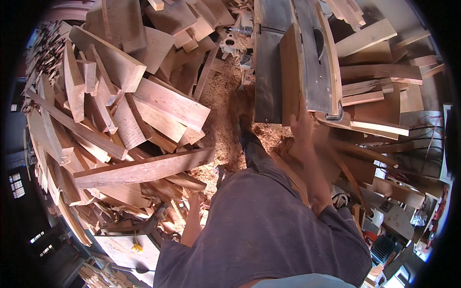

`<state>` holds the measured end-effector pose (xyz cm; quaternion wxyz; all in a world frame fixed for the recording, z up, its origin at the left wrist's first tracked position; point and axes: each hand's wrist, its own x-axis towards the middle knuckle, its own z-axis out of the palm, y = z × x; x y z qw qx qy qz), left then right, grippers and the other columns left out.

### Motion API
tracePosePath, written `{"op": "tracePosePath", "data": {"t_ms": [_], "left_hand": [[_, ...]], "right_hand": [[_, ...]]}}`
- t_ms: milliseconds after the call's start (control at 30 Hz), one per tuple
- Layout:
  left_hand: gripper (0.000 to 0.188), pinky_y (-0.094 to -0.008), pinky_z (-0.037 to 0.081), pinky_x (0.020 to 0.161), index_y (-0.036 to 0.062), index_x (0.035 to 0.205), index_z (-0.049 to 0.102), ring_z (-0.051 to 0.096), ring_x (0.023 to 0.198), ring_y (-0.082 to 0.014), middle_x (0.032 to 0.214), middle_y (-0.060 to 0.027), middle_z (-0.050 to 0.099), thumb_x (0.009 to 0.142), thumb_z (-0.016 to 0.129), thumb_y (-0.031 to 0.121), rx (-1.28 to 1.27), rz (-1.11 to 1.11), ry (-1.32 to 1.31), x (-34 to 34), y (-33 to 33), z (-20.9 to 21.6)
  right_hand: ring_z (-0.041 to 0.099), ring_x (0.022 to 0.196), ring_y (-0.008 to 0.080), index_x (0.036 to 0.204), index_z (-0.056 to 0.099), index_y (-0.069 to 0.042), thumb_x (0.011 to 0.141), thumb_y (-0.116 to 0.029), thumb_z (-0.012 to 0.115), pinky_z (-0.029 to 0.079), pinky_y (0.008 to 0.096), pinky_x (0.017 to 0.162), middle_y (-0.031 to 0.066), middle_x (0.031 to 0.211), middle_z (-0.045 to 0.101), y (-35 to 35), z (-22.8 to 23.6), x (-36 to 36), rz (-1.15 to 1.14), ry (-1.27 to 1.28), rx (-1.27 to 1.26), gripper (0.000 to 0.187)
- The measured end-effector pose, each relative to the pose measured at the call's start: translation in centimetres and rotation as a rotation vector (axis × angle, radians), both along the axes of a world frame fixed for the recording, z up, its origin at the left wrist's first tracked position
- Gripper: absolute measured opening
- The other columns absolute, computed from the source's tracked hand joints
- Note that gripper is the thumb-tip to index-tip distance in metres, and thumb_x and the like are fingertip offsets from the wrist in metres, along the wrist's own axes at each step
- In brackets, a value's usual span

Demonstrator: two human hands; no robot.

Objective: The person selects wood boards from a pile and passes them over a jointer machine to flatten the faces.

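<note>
On the right, my right hand point(301, 126) is closed on the near end of a long wooden board point(289, 79). This board lies lengthwise along a dark flat machine table point(268, 72). Beside it runs a dark panel point(321, 81) with a curved slot. Motion smears my right forearm. Lower on the left, my left hand point(194, 199) hangs by the wood pile, close below the end of a short plank point(189, 182). Its fingers are too small and unclear to make out, and I cannot tell whether it touches the wood.
A big heap of cut timber point(120, 115) rises on the left. More boards point(379, 72) are stacked right of the machine. Sawdust point(218, 101) covers the floor between. A white panel with a yellow item point(137, 248) lies lower left; cables point(427, 139) hang at far right.
</note>
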<state>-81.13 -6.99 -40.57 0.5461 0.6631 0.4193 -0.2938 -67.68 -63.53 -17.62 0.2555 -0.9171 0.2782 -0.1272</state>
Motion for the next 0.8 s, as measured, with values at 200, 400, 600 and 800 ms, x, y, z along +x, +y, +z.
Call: {"op": "tracePosePath", "data": {"t_ms": [200, 400, 600, 800], "left_hand": [[0.032, -0.0321, 0.046, 0.051, 0.0077, 0.111, 0.055, 0.058, 0.059, -0.0163, 0.086, -0.0102, 0.068, 0.095, 0.066, 0.033, -0.117, -0.104, -0.033, 5.7, -3.5, -1.2], [0.036, -0.037, 0.045, 0.063, 0.0171, 0.121, 0.05, 0.061, 0.074, -0.0174, 0.09, -0.0079, 0.07, 0.097, 0.065, 0.038, -0.203, -0.111, -0.009, 12.0, -7.8, 1.6], [0.037, -0.0326, 0.047, 0.056, 0.0089, 0.117, 0.051, 0.061, 0.068, -0.0165, 0.087, -0.0064, 0.066, 0.095, 0.067, 0.034, -0.146, -0.101, -0.016, 10.7, -7.3, -0.6], [0.022, -0.0302, 0.052, 0.05, 0.0074, 0.092, 0.051, 0.068, 0.069, -0.0187, 0.09, -0.0079, 0.06, 0.093, 0.067, 0.022, -0.109, -0.058, 0.052, 8.9, -7.0, -0.3]], "right_hand": [[0.067, 0.087, 0.0514, 0.162, 0.029, -0.018, 0.086, -0.01, 0.061, 0.052, 0.0548, 0.073, 0.0318, 0.098, 0.07, -2.6, -0.5, 5.2, -0.008, 0.001, -0.062, 0.083], [0.066, 0.069, 0.0472, 0.162, 0.028, -0.015, 0.085, -0.007, 0.06, 0.049, 0.0557, 0.061, 0.0285, 0.079, 0.067, -4.5, -1.0, 9.6, 0.002, -0.038, -0.116, 0.084], [0.067, 0.067, 0.0463, 0.162, 0.03, -0.016, 0.086, -0.011, 0.06, 0.052, 0.0551, 0.062, 0.0263, 0.075, 0.068, -7.6, -2.4, 13.7, 0.007, -0.069, -0.173, 0.082], [0.068, 0.072, 0.0484, 0.16, 0.034, -0.021, 0.083, -0.018, 0.064, 0.054, 0.0559, 0.067, 0.0284, 0.077, 0.068, -10.7, -2.4, 18.2, -0.069, -0.001, -0.185, 0.083]]}}
